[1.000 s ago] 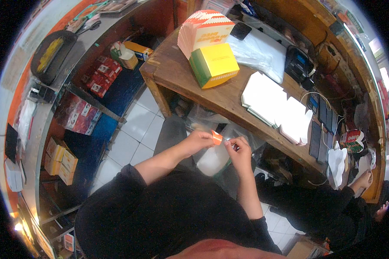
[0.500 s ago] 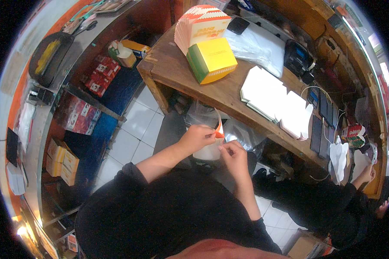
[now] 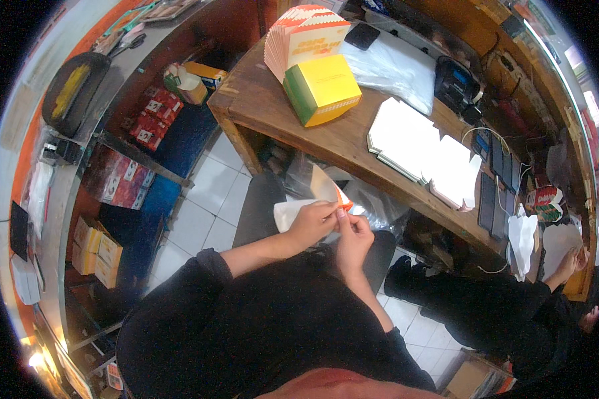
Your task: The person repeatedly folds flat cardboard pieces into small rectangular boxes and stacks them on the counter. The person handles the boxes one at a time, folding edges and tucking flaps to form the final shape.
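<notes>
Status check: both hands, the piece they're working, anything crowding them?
Left hand and right hand both pinch a white-and-orange folded paper piece. Held above the lap, short of the wooden table. Nothing between them.

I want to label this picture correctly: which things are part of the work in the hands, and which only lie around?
In use:
left hand
right hand
flat paper box held by both

Lying about:
yellow-green box
fanned stack of flat boxes
white stacks
clear plastic bags
</notes>
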Demonstrator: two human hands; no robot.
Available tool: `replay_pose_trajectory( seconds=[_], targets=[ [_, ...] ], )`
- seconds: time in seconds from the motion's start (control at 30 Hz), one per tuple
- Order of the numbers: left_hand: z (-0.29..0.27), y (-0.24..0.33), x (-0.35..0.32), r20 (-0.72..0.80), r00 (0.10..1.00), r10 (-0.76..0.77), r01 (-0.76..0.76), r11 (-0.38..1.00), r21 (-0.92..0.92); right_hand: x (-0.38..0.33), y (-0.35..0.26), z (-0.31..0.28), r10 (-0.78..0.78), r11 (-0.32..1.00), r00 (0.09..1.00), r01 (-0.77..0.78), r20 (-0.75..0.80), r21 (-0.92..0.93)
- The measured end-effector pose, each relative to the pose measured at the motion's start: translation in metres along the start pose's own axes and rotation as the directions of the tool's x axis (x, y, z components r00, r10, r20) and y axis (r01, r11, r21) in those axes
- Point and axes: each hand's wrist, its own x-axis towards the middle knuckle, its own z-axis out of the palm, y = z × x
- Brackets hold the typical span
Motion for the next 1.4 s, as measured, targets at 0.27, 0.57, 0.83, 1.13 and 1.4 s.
replay_pose_trajectory(
  seconds=[0.27, 0.57, 0.83, 1.13, 1.4],
  targets=[
    [-0.008, -0.011, -0.001, -0.003, 0.981, -0.195, 0.185, 0.935, -0.304, 0.004, 0.001, -0.006, -0.348, 0.805, 0.878, 0.46, 0.329, -0.375],
    [-0.033, -0.071, -0.003, 0.19, 0.94, -0.282, 0.309, 0.942, -0.133, 0.038, 0.015, -0.043, 0.066, 0.995, 0.978, -0.081, 0.196, 0.066],
    [-0.027, -0.022, 0.002, 0.548, 0.721, -0.425, 0.624, 0.742, -0.245, 0.025, -0.017, -0.05, -0.259, 0.72, 0.835, 0.502, 0.485, -0.479],
    [-0.025, -0.036, -0.008, 0.736, 0.602, -0.308, 0.661, 0.71, -0.244, 0.008, -0.006, -0.047, -0.422, 0.582, 0.65, 0.729, 0.633, -0.36],
    [-0.037, -0.028, -0.007, 0.822, 0.545, -0.167, 0.58, 0.782, -0.226, 0.004, -0.008, -0.048, -0.292, 0.748, 0.733, 0.575, 0.614, -0.331]
  ],
)
